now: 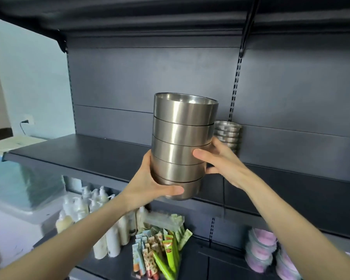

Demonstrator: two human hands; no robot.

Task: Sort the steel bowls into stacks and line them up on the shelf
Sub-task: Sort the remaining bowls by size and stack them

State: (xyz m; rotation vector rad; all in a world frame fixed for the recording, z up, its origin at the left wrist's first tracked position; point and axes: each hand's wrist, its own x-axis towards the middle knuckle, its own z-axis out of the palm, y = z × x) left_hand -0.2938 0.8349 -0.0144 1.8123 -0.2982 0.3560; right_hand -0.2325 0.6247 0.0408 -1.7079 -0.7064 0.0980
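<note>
A tall stack of large steel bowls (182, 142), several nested upright, hangs in the air in front of the dark shelf (79, 154). My left hand (150, 184) grips the stack's lower left side, thumb across the bottom bowl. My right hand (220, 160) presses on its right side, thumb on the middle bowls. A second stack of smaller steel bowls (228, 134) stands on the shelf against the back panel, partly hidden behind the held stack and my right hand.
The shelf runs left and right of the small stack, with another shelf board overhead. Below are white pump bottles (109, 235), colourful packets (158, 253) and pink lidded containers (263, 249). A slotted upright (235, 81) divides the back panel.
</note>
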